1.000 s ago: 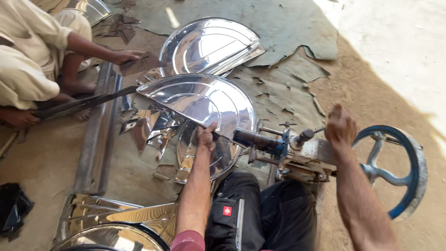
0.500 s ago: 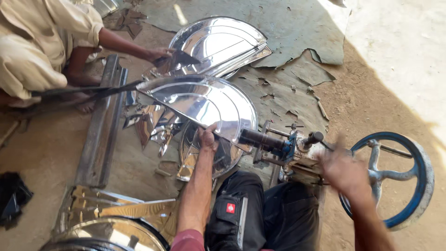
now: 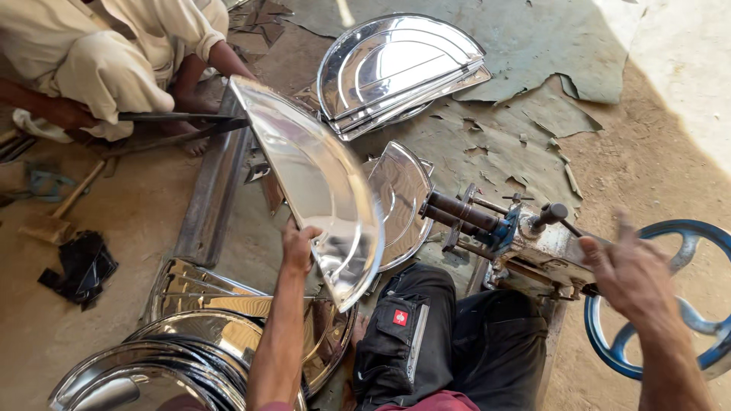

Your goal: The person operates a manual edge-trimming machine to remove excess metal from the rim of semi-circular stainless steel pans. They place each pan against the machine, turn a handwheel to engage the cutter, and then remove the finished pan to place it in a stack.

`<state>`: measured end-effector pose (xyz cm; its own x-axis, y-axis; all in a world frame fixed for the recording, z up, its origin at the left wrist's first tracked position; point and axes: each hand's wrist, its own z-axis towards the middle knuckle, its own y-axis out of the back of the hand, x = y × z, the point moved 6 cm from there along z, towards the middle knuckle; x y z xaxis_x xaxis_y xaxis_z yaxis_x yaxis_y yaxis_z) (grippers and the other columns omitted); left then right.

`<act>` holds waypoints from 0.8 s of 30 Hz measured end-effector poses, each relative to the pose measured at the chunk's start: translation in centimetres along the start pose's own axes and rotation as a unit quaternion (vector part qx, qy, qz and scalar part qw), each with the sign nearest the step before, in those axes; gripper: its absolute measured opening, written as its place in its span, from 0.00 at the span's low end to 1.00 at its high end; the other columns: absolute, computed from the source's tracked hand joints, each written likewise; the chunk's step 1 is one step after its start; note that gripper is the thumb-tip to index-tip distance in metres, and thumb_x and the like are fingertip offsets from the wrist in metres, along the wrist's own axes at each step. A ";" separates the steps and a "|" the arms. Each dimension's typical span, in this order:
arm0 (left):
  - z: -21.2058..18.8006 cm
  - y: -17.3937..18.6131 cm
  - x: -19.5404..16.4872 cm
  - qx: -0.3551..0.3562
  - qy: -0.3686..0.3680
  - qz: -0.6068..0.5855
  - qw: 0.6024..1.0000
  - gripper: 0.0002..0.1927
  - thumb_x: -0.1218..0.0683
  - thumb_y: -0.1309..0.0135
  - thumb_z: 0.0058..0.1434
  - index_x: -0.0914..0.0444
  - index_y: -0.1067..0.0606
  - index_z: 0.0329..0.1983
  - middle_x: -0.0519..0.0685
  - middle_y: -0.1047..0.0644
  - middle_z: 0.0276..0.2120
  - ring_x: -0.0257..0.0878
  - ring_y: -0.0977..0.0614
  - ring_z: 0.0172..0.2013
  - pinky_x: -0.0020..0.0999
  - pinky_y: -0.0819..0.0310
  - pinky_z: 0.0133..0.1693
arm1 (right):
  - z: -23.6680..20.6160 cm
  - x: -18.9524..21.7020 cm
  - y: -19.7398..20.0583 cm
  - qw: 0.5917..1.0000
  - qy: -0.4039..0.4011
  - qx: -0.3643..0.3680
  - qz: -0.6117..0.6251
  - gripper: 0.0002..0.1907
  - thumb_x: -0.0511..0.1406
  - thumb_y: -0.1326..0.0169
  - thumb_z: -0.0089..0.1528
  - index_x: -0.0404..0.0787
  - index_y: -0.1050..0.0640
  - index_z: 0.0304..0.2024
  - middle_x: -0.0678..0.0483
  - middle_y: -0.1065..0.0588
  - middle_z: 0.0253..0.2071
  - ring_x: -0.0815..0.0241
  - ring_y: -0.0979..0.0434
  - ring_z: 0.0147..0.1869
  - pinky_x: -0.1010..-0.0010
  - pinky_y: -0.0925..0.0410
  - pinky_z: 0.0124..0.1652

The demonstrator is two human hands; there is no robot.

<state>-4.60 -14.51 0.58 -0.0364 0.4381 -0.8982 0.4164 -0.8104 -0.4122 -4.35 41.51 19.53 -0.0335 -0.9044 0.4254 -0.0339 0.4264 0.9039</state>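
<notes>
The left hand (image 3: 299, 245) is now gripping the curved rim of a shiny half-round metal sheet (image 3: 324, 186), fingers pinching its edge, and tilting it up steeply so it is running from the upper left of the frame down toward the centre; half a second earlier the sheet was lying flatter against the rollers of the hand-cranked machine (image 3: 499, 228) at centre right. It is now coming away from those rollers, so the pass through the machine is looking finished and the piece is being lifted clear. The right hand (image 3: 628, 270) is hovering open at the right of the frame, fingers spread, off the blue crank wheel (image 3: 704, 236) that it was resting beside a second ago and holding nothing. A second shaped sheet (image 3: 400, 194) is standing behind the raised one, beside the rollers. Stacked finished half-rounds (image 3: 396, 65) are lying at the top centre, and a seated co-worker (image 3: 106, 53) is working at the upper left
</notes>
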 end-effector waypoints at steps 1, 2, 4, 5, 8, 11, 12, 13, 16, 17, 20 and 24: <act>-1.4 0.3 -1.5 0.014 -0.050 0.096 0.994 0.26 0.69 0.52 0.50 0.66 0.25 0.54 0.53 0.18 0.42 0.45 0.17 0.39 0.39 0.21 0.43 | -0.5 0.5 1.1 0.992 0.025 -0.090 -0.081 0.31 0.50 0.54 0.69 0.32 0.27 0.62 0.51 0.17 0.36 0.52 0.18 0.39 0.47 0.32 0.62; -3.3 0.6 -2.8 0.025 -0.101 0.192 0.976 0.28 0.69 0.54 0.53 0.66 0.23 0.58 0.55 0.18 0.45 0.48 0.17 0.44 0.40 0.22 0.47 | -1.3 1.8 1.8 0.969 0.053 -0.179 -0.160 0.33 0.48 0.47 0.66 0.31 0.30 0.66 0.50 0.18 0.35 0.51 0.18 0.36 0.46 0.34 0.61; -7.3 0.5 -5.4 0.015 -0.231 0.380 0.896 0.33 0.69 0.56 0.53 0.66 0.27 0.65 0.59 0.23 0.56 0.55 0.21 0.55 0.46 0.26 0.56 | -3.3 7.0 -1.3 0.944 0.192 -0.264 0.050 0.14 0.41 0.49 0.74 0.42 0.26 0.58 0.53 0.18 0.41 0.54 0.17 0.43 0.60 0.25 0.52; -9.5 -0.2 -6.3 0.003 -0.304 0.469 0.829 0.38 0.69 0.56 0.51 0.66 0.32 0.70 0.59 0.28 0.63 0.59 0.26 0.61 0.50 0.30 0.61 | -3.9 9.1 -5.8 0.953 0.146 -0.103 0.246 0.24 0.44 0.49 0.67 0.43 0.28 0.63 0.53 0.19 0.48 0.56 0.15 0.50 0.60 0.22 0.51; -14.8 -2.5 -6.0 -0.014 -0.377 0.700 0.606 0.37 0.65 0.53 0.56 0.58 0.35 0.73 0.50 0.36 0.72 0.62 0.36 0.70 0.60 0.40 0.67 | -3.0 18.7 -18.8 0.808 0.139 0.248 0.516 0.48 0.50 0.39 0.57 0.45 0.43 0.75 0.45 0.31 0.70 0.49 0.27 0.69 0.54 0.32 0.62; -19.7 -3.7 -4.2 0.023 -0.377 0.754 0.538 0.34 0.62 0.50 0.60 0.54 0.34 0.72 0.47 0.38 0.73 0.59 0.38 0.71 0.67 0.48 0.68 | -2.5 23.2 -28.8 0.518 -0.018 0.329 0.789 0.30 0.39 0.41 0.65 0.36 0.34 0.66 0.46 0.29 0.61 0.51 0.24 0.62 0.50 0.28 0.59; -21.0 -3.6 -3.9 0.043 -0.373 0.751 0.543 0.34 0.61 0.49 0.60 0.55 0.34 0.72 0.47 0.38 0.73 0.58 0.39 0.71 0.69 0.50 0.68 | -2.7 22.8 -30.9 0.500 -0.045 0.336 0.797 0.28 0.38 0.41 0.66 0.34 0.32 0.65 0.46 0.27 0.59 0.50 0.23 0.60 0.51 0.27 0.58; -21.9 -3.4 -3.5 0.046 -0.358 0.752 0.552 0.34 0.61 0.49 0.59 0.54 0.34 0.71 0.48 0.38 0.72 0.57 0.39 0.71 0.68 0.51 0.67 | -3.1 22.3 -32.7 0.483 -0.075 0.344 0.802 0.25 0.36 0.42 0.67 0.32 0.30 0.63 0.45 0.26 0.56 0.50 0.22 0.57 0.51 0.26 0.57; -24.2 -3.0 -1.5 0.070 -0.292 0.756 0.582 0.36 0.62 0.50 0.55 0.53 0.34 0.70 0.48 0.38 0.71 0.56 0.39 0.70 0.68 0.52 0.66 | -5.4 19.8 -34.9 0.437 -0.143 0.365 0.810 0.22 0.34 0.44 0.65 0.29 0.29 0.60 0.44 0.22 0.52 0.49 0.20 0.55 0.55 0.24 0.55; -24.8 -3.0 -0.7 0.083 -0.267 0.765 0.581 0.36 0.62 0.51 0.55 0.53 0.34 0.70 0.48 0.37 0.72 0.56 0.39 0.71 0.67 0.52 0.67 | -6.1 18.9 -35.0 0.418 -0.164 0.371 0.813 0.22 0.33 0.44 0.64 0.28 0.29 0.59 0.44 0.20 0.52 0.49 0.19 0.55 0.57 0.24 0.55; -26.4 -3.7 0.9 0.095 -0.250 0.763 0.589 0.38 0.64 0.54 0.55 0.50 0.34 0.71 0.46 0.37 0.72 0.55 0.38 0.71 0.65 0.52 0.67 | -7.0 17.0 -32.8 0.469 -0.088 0.340 0.810 0.21 0.29 0.43 0.62 0.35 0.29 0.58 0.49 0.21 0.50 0.52 0.19 0.53 0.56 0.24 0.53; -28.4 -4.8 2.4 0.079 -0.195 0.743 0.636 0.42 0.66 0.57 0.52 0.50 0.35 0.73 0.45 0.37 0.72 0.55 0.39 0.71 0.64 0.52 0.68 | -7.8 16.1 -31.7 0.529 -0.068 0.375 0.758 0.22 0.27 0.41 0.60 0.35 0.28 0.57 0.49 0.21 0.48 0.52 0.19 0.51 0.57 0.23 0.50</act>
<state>19.10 1.49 4.78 0.0552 -0.9610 -0.2711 0.1588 -0.2596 0.9526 3.93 13.34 -1.91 -0.6606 0.4735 0.5826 -0.2504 0.5927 -0.7655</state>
